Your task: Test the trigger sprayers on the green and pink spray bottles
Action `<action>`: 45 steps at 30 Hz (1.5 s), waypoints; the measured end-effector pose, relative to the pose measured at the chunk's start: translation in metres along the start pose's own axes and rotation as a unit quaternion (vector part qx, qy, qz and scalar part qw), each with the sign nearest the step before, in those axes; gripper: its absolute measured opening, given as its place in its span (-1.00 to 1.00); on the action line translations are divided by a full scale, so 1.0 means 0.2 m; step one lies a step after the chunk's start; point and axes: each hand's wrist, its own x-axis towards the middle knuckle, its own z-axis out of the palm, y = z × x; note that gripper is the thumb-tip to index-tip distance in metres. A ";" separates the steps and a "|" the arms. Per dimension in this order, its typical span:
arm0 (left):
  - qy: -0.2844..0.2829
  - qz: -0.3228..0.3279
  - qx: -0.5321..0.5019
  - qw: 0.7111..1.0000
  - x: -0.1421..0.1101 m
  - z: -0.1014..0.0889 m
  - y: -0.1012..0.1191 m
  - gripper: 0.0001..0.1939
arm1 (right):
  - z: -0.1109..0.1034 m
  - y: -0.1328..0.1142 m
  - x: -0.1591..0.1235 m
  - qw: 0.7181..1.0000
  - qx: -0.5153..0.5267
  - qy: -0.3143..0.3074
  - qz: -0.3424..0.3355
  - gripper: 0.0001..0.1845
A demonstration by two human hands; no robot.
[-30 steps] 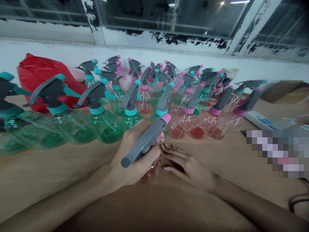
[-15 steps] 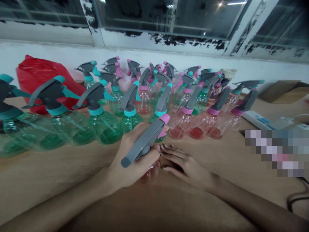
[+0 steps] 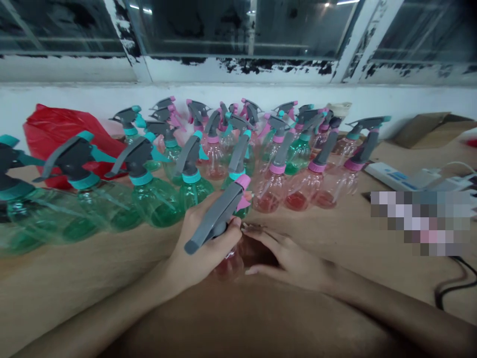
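Note:
My left hand (image 3: 204,243) is wrapped around the neck of a spray bottle (image 3: 230,263), just under its head. That bottle has a clear reddish body, a grey trigger head (image 3: 216,214) and a pink nozzle pointing away to the right. Close to its right side, my right hand (image 3: 288,256) lies low over the table with fingers stretched and thumb apart; whether its fingertips touch the bottle I cannot tell. Just beyond my hands stands a row of spray bottles, green ones (image 3: 156,204) with teal collars on the left and pink ones (image 3: 270,194) on the right.
More spray bottles (image 3: 214,159) crowd behind the front row. A red plastic bag (image 3: 67,134) sits at the left. On the right are a white power strip (image 3: 391,176), a black cable (image 3: 439,293) and a cardboard box (image 3: 427,129). A wall with windows (image 3: 231,30) rises behind.
The view has shifted slightly. My right hand's thumb has spread further from its fingers beside the bottle. The left hand keeps its hold on the spray bottle.

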 end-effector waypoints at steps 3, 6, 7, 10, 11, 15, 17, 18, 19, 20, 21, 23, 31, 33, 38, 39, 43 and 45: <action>0.000 -0.018 -0.003 1.000 0.01 0.06 0.02 -0.95 | -0.06 -0.07 -0.02 0.999 0.026 0.014 0.032 -0.19; -0.013 -0.022 -0.035 0.999 0.04 0.15 0.06 -0.92 | -0.12 -0.12 -0.07 0.996 0.036 0.063 0.052 -0.14; -0.023 -0.020 -0.049 0.998 0.06 0.19 0.08 -0.88 | -0.13 -0.12 -0.09 0.994 0.035 0.078 0.061 -0.15; -0.058 -0.004 -0.088 0.994 0.10 0.31 0.15 -0.75 | -0.16 -0.11 -0.15 0.990 0.022 0.113 0.083 -0.20; -0.068 0.003 -0.099 0.993 0.11 0.35 0.17 -0.71 | -0.17 -0.10 -0.18 0.988 0.014 0.134 0.080 -0.22; -0.104 0.023 -0.137 0.985 0.17 0.50 0.27 -0.69 | -0.19 -0.03 -0.28 0.976 -0.029 0.206 0.062 -0.33; -0.130 0.029 -0.158 0.979 0.20 0.56 0.32 -0.67 | -0.22 0.00 -0.32 0.973 -0.043 0.212 0.078 -0.35; -0.144 0.031 -0.161 0.976 0.22 0.59 0.33 -0.62 | -0.24 0.01 -0.35 0.972 -0.044 0.211 0.091 -0.36; -0.160 0.035 -0.159 0.974 0.23 0.62 0.35 -0.55 | -0.27 0.02 -0.37 0.972 -0.041 0.208 0.102 -0.37; -0.173 0.043 -0.152 0.972 0.23 0.64 0.36 -0.47 | -0.30 0.03 -0.40 0.972 -0.035 0.201 0.113 -0.39; -0.183 0.055 -0.144 0.971 0.23 0.66 0.36 -0.38 | -0.33 0.05 -0.42 0.973 -0.029 0.196 0.119 -0.40; -0.191 0.083 -0.128 0.970 0.22 0.68 0.36 -0.25 | -0.39 0.08 -0.49 0.973 -0.032 0.191 0.124 -0.39; -0.222 0.048 -0.015 0.974 0.09 0.66 0.23 -0.55 | -0.61 0.37 -0.69 0.944 -0.154 0.235 0.174 -0.41; -0.228 0.022 0.007 0.973 0.08 0.63 0.19 -0.66 | -0.67 0.44 -0.68 0.930 -0.184 0.258 0.185 -0.40; -0.235 -0.052 0.025 0.970 0.05 0.56 0.12 -0.83 | -0.81 0.57 -0.62 0.929 -0.185 0.232 0.223 -0.47; -0.240 -0.061 0.024 0.969 0.05 0.55 0.10 -0.84 | -0.83 0.60 -0.61 0.930 -0.179 0.234 0.219 -0.45; -0.242 -0.097 0.014 0.965 0.03 0.53 0.06 -0.87 | -0.87 0.70 -0.58 0.932 -0.163 0.248 0.210 -0.38; -0.246 -0.115 0.014 0.962 0.04 0.53 0.05 -0.85 | -0.88 0.74 -0.56 0.931 -0.159 0.256 0.207 -0.40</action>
